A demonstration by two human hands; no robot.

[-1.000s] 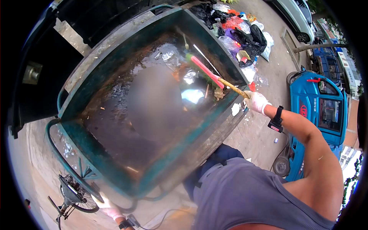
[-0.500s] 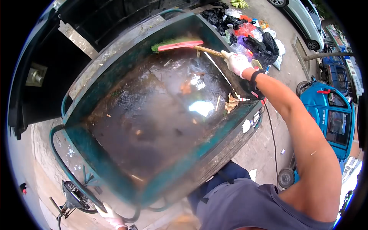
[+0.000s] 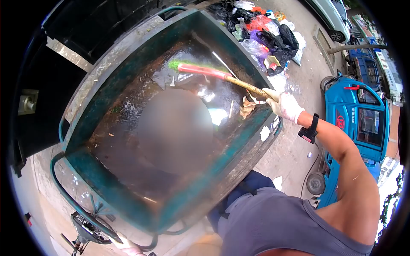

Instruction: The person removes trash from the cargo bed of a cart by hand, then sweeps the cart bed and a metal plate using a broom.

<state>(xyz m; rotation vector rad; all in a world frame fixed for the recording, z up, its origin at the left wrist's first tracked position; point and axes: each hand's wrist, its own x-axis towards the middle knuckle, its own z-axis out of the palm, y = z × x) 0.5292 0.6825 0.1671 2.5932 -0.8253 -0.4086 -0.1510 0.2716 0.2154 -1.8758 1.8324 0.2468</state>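
Observation:
My right hand (image 3: 285,106), in a white glove with reddish marks, is closed around the wooden handle of a broom (image 3: 248,86). The broom's long red head and green bristles lie over the wet floor of a green metal cart bed (image 3: 106,199), away from its far wall. At the lower left, my left hand (image 3: 126,246), also gloved, is at the curved green metal bar (image 3: 81,212) on the cart's end and appears wrapped around it. Its fingers show only in part. A dry brown leaf (image 3: 247,107) and thin sticks lie in the bed.
Piled garbage bags (image 3: 273,38) lie on the ground beyond the cart. A blue three-wheeled vehicle (image 3: 348,115) stands at right, and a pale car (image 3: 329,17) is parked farther back. Dark bins (image 3: 47,111) border the left side. A blurred patch covers the bed's middle.
My right hand has drawn the broom back toward me, down and right, so its head has left the far wall. The view has shifted slightly; my left hand stays at the bar.

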